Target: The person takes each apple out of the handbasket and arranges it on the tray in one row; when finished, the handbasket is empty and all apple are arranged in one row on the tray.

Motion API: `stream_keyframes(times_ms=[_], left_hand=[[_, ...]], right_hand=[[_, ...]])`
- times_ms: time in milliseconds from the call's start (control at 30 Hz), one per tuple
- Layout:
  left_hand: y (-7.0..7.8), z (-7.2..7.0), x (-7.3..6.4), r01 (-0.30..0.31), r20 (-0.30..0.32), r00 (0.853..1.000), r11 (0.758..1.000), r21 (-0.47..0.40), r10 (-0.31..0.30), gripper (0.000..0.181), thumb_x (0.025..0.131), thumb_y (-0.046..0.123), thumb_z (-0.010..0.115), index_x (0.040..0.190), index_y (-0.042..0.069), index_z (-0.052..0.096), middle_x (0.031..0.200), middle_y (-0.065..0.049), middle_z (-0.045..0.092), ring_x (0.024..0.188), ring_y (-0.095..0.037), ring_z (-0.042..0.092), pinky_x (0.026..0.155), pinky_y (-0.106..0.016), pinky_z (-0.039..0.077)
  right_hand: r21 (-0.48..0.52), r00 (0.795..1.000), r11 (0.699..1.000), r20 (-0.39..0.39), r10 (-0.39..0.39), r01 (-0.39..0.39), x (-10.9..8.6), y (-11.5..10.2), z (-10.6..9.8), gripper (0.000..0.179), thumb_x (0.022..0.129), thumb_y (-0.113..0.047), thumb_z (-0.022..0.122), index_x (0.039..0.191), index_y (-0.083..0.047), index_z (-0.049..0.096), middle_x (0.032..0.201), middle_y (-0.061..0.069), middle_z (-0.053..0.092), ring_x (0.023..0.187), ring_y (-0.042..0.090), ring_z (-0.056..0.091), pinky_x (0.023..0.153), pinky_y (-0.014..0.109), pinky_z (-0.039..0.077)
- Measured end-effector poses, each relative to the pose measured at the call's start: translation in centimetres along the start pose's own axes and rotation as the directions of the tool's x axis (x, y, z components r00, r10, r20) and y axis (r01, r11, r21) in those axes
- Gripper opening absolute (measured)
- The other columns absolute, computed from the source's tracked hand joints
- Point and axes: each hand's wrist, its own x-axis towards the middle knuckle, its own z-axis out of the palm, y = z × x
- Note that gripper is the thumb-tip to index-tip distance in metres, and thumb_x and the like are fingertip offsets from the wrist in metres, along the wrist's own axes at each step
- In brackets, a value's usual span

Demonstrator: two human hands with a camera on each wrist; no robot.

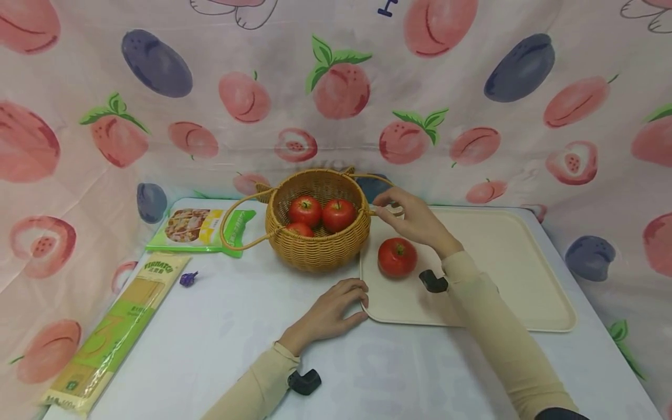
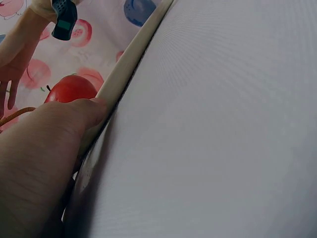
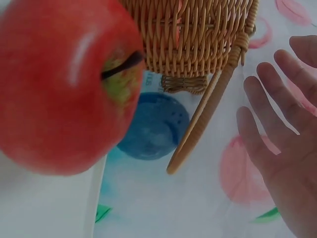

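Right hand (image 1: 416, 220) spread, empty, beside the handle (image 3: 200, 119) of the basket (image 1: 315, 255) | left hand (image 1: 332, 309) relaxed, touching tray (image 1: 504, 262) edge | apple (image 1: 397, 258) on tray, basket's 4 o'clock | I judge: apple transfer; next calls for grasping

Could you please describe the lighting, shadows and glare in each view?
Head view: bright, with a soft shadow on the tray beside the right sleeve; left wrist view: dimmer, dark shadow along the tray's edge; right wrist view: dim, pale glare on the apple.
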Motion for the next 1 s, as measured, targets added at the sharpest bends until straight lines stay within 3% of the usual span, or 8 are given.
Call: stream_keyframes(times_ms=[400,700,1000], left_hand=[[-0.2,0.1,-0.1,0.005,0.007,1.000,1.000,0.008,-0.005,0.015,0.091,0.036,0.061,0.101,0.025,0.056,0.130,0.006,0.049,0.130,-0.012,0.041,0.108,-0.034,0.038],[-0.2,0.2,-0.1,-0.005,-0.004,1.000,1.000,0.018,0.006,0.015,0.091,0.036,0.061,0.100,0.025,0.056,0.129,0.005,0.049,0.129,-0.013,0.042,0.108,-0.035,0.039],[0.1,0.0,0.0,-0.004,-0.004,1.000,1.000,-0.005,0.004,0.014,0.091,0.034,0.061,0.099,0.024,0.057,0.128,0.004,0.051,0.127,-0.012,0.043,0.107,-0.035,0.040]], right_hand=[[-0.044,0.987,0.986,0.039,-0.158,0.160,2.5,-1.5,1.0,0.018,0.092,-0.017,0.061,0.108,-0.008,0.062,0.107,0.004,0.063,0.101,0.018,0.058,0.089,0.037,0.050],[-0.118,0.984,0.984,0.128,-0.121,0.136,4.3,-2.6,1.9,0.018,0.092,-0.018,0.061,0.109,-0.013,0.061,0.105,0.002,0.061,0.088,0.016,0.054,0.073,0.031,0.047],[-0.199,0.953,0.970,0.293,-0.077,0.139,6.5,-3.1,3.1,0.025,0.093,-0.021,0.057,0.117,-0.012,0.060,0.114,0.004,0.057,0.098,0.021,0.058,0.083,0.037,0.049]])
